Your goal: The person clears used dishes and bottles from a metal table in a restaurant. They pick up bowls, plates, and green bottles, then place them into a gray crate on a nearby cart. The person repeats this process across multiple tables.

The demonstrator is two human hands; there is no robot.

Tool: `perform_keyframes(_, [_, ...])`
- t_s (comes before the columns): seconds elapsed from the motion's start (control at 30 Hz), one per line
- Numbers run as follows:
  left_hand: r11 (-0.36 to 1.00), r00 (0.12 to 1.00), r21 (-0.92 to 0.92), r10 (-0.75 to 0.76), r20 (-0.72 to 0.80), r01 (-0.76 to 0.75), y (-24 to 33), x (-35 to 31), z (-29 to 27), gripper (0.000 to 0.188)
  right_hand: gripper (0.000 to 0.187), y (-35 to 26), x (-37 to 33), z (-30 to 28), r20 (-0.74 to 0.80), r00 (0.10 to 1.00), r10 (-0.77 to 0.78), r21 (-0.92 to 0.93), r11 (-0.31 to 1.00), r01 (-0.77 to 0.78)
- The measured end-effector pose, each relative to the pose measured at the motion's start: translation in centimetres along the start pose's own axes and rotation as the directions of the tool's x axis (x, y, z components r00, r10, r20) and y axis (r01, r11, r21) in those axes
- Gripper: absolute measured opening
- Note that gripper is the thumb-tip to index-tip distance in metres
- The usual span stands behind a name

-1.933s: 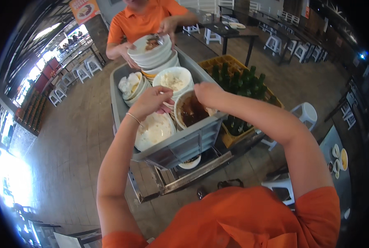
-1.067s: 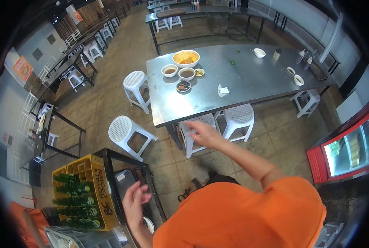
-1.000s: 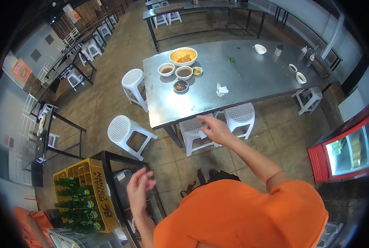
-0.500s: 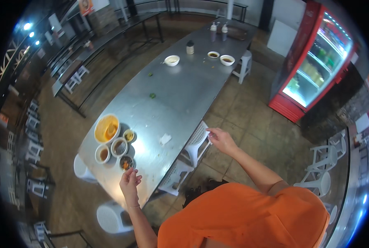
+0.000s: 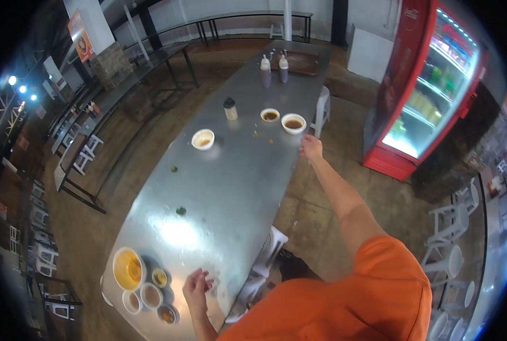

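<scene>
My right hand (image 5: 311,149) reaches out over the table's right edge, fingers loosely bent and apart. Just beyond its fingertips is a white bowl of brown sauce (image 5: 293,123), with a small gap between them. Left of that stands a smaller white bowl of dark sauce (image 5: 270,115). Near the table's close end my left hand (image 5: 196,288) hovers with half-curled, spread fingers and nothing in them. Beside it are a large white bowl with orange residue (image 5: 128,269), two small bowls of brown liquid (image 5: 151,295) (image 5: 132,302), a yellowish-filled cup (image 5: 159,277) and a dark dish with orange bits (image 5: 167,314).
Farther along the metal table (image 5: 230,182) are a white bowl (image 5: 203,139), a dark-capped shaker (image 5: 230,109), two squeeze bottles (image 5: 266,72) (image 5: 284,68) and a brown tray (image 5: 299,62). Green scraps (image 5: 180,211) lie midway. White stools (image 5: 270,247) edge the right side; a red fridge (image 5: 424,91) stands beyond.
I have moved forward along the table, so the cluster of bowls now sits lower in view. My right hand has stretched out from beside a stool to near the far sauce bowl.
</scene>
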State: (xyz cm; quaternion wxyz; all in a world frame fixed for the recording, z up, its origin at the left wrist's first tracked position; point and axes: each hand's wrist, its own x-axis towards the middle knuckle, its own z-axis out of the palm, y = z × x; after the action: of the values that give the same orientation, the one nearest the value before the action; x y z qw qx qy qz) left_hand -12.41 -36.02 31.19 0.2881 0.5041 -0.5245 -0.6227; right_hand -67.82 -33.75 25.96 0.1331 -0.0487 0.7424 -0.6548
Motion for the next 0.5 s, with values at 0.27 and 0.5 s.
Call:
perform_keyframes(0.27, [0.973,0.967,-0.041,-0.231,-0.104,0.228,1.6,4.2,9.0,0.028,0.032,3.9,16.2,3.7,0.002,0.981,0.193,-0.115,0.975,-0.191])
perform_keyframes(0.5, [0.962,0.941,-0.117,-0.267,-0.209,0.247,1.4,5.1,10.4,0.029,0.034,-1.4,13.8,8.8,0.381,0.916,0.126,-0.188,0.980,-0.057])
